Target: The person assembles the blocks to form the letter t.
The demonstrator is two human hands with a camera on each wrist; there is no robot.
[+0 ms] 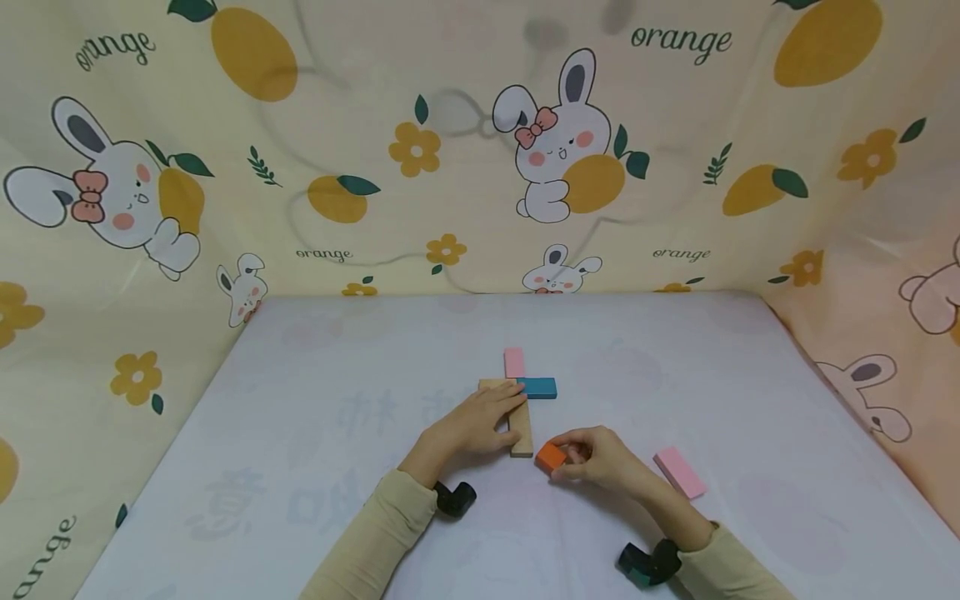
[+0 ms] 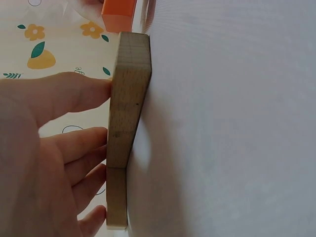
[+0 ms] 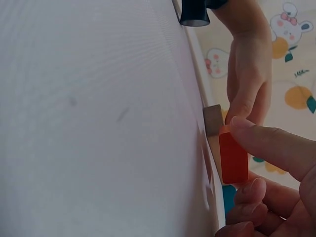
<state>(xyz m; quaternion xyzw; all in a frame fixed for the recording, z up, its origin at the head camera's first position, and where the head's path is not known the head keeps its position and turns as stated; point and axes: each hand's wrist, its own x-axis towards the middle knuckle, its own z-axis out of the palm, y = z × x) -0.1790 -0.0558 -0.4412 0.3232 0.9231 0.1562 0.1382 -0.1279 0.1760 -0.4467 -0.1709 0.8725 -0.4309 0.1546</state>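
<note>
Nearest the head camera, at near left, a pale sleeve [image 1: 367,533]. Just beyond, the left hand [image 1: 476,417], fingers fairly straight and thumb apart, resting on wood without pinching. Beneath it, a crosswise wooden block [image 1: 491,383] at the far end, partly covered, and a long wooden block [image 1: 521,437] with long axis running near to far. Beyond these, a far pink block [image 1: 513,360]; on the right, a blue block [image 1: 540,388] lying left to right. Key relation: just right of the long wooden block's near end, an orange block [image 1: 551,457], pinched between thumb and fingers of the right hand [image 1: 603,460], the nearer of the two. Oblong in the right wrist view, yet foreshortened from the head; cannot tell whether touching the tabletop [image 1: 675,358]. Farther right, a slanting right pink block [image 1: 679,472] beside the right wrist, in neither hand. Visible in the left wrist view but hidden from the head: a seam between both wooden pieces, with left thumb and fingertips touching the same face.
</note>
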